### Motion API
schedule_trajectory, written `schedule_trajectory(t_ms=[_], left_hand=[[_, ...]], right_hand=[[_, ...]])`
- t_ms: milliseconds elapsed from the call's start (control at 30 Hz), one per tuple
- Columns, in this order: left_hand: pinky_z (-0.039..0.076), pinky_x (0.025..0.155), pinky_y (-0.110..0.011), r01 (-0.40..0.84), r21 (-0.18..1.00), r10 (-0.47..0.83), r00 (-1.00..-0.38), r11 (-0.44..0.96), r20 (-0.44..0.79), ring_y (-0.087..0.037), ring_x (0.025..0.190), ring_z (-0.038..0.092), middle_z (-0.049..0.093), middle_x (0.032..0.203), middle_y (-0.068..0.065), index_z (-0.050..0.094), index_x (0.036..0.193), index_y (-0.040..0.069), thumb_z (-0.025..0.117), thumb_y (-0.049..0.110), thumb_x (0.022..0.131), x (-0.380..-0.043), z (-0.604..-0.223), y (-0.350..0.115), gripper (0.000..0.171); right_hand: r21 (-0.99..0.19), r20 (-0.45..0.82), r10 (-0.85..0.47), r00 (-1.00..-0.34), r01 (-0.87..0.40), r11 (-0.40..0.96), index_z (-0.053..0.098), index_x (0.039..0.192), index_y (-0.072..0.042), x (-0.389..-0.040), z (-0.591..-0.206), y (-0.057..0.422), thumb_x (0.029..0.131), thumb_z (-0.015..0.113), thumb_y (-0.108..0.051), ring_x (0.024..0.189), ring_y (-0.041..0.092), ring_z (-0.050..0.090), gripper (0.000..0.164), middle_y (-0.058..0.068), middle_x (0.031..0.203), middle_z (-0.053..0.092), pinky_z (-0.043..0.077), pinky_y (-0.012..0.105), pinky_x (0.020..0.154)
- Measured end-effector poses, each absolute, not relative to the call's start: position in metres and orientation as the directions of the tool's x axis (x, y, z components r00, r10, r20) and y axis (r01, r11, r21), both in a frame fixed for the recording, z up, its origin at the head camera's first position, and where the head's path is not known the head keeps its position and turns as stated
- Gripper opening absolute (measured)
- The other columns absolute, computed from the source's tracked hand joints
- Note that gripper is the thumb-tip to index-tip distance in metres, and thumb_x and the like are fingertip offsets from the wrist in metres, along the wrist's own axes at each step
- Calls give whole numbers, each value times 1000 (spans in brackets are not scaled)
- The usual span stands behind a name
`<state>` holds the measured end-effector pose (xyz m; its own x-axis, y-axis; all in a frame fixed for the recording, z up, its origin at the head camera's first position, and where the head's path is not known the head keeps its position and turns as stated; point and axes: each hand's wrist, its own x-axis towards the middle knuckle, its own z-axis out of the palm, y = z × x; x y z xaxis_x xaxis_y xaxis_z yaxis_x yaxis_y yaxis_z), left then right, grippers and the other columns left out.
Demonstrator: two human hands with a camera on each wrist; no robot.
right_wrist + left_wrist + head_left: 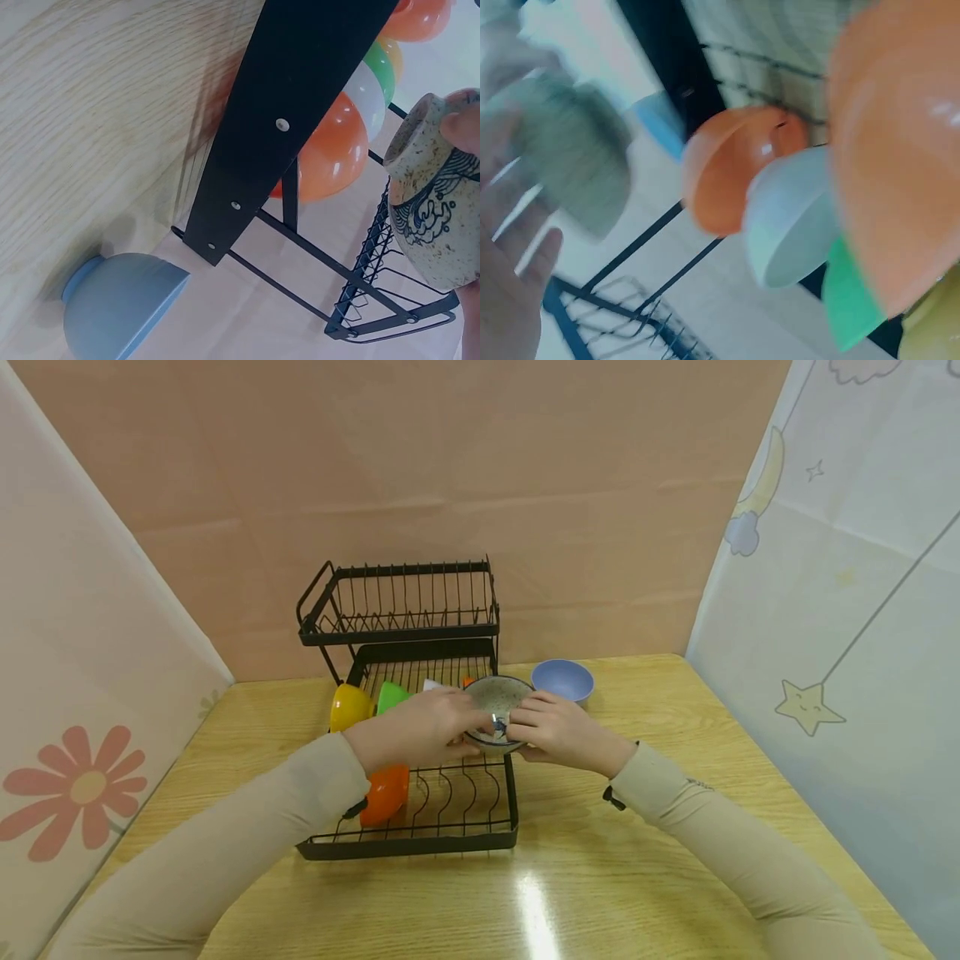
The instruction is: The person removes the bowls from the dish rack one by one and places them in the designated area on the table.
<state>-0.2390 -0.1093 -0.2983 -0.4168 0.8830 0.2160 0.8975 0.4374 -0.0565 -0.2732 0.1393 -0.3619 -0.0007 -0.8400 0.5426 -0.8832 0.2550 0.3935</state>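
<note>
Between both hands, above the right side of the black dish rack [472, 842], is a speckled grey ceramic bowl [497, 693] with a dark blue rim. My left hand [423, 727] grips its left side, with fingers over the rim. The right hand [562, 731] pinches the opposite side, fingertips inside the bowl and thumb outside. Blue wave-like drawing and a raised foot show on the bowl [431, 202] in the right wrist view. The left wrist view blurs both the bowl [574, 150] and the left hand [514, 262].
In the rack stand a yellow bowl [350, 706], a green bowl [392, 696], a white bowl [791, 217] and orange bowls, one at the front [385, 797]. A raised wire shelf [401, 633] spans the back. Right of the rack, a blue bowl [562, 681] rests on the wooden table [637, 860].
</note>
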Motion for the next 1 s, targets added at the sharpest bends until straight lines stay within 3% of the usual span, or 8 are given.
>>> schedule_trajectory(t_ms=[100,200,300,367,500,633,867,1000], left_hand=[[50,93,-35,825,46,791,-555,563,258,-12,92,64,70,106,3,66,112,15,64,29,94,-239,-282,-111,23],[54,84,-34,686,214,642,-727,695,245,-13,90,65,69,107,1,64,116,15,56,28,99,-242,-268,-116,22],[54,76,-34,528,353,525,-844,772,114,-15,87,63,67,107,-3,61,118,14,50,24,101,-249,-262,-122,22],[52,71,-32,464,371,501,-866,804,-1,-17,82,61,66,106,-7,60,120,10,48,21,102,-255,-262,-126,24],[48,67,-30,423,330,500,-844,844,-196,-19,80,60,66,107,-12,59,124,5,45,20,103,-267,-269,-133,29],[51,83,-37,445,272,518,-788,853,-333,-22,98,62,65,116,-11,59,125,7,47,25,102,-273,-278,-135,31],[49,94,-40,384,380,539,-539,841,-648,-18,98,61,60,115,-7,48,134,6,43,29,104,-269,-283,-134,39],[48,98,-38,338,431,547,-476,837,-689,-18,104,61,59,117,-6,48,134,7,44,32,103,-265,-286,-134,40]], right_hand=[[404,541,-841,3,-878,257,60,87,-14,-275,-363,141,65,80,-13,81,17,60,29,-2,88,66,50,34,79],[402,546,-838,3,-878,259,60,87,-13,-277,-364,144,65,79,-12,81,17,60,29,-2,87,66,50,34,79],[390,553,-833,-4,-882,264,60,87,-13,-278,-365,146,66,79,-11,80,17,60,29,-2,87,65,49,35,78],[382,560,-829,-9,-884,268,60,86,-14,-278,-365,147,66,79,-11,79,17,59,28,-2,86,65,49,35,77],[378,570,-821,-10,-885,273,59,86,-14,-278,-366,149,65,79,-10,76,16,58,29,-3,85,64,49,35,76],[374,575,-818,-10,-886,273,60,85,-14,-279,-367,150,65,79,-10,75,16,57,29,-3,84,64,49,35,76],[371,584,-812,-11,-886,279,59,85,-14,-280,-366,150,65,79,-10,75,16,57,28,-2,84,64,49,35,76],[369,581,-814,-18,-885,283,59,84,-14,-279,-365,150,65,79,-11,76,16,58,27,-2,84,64,49,35,77]])
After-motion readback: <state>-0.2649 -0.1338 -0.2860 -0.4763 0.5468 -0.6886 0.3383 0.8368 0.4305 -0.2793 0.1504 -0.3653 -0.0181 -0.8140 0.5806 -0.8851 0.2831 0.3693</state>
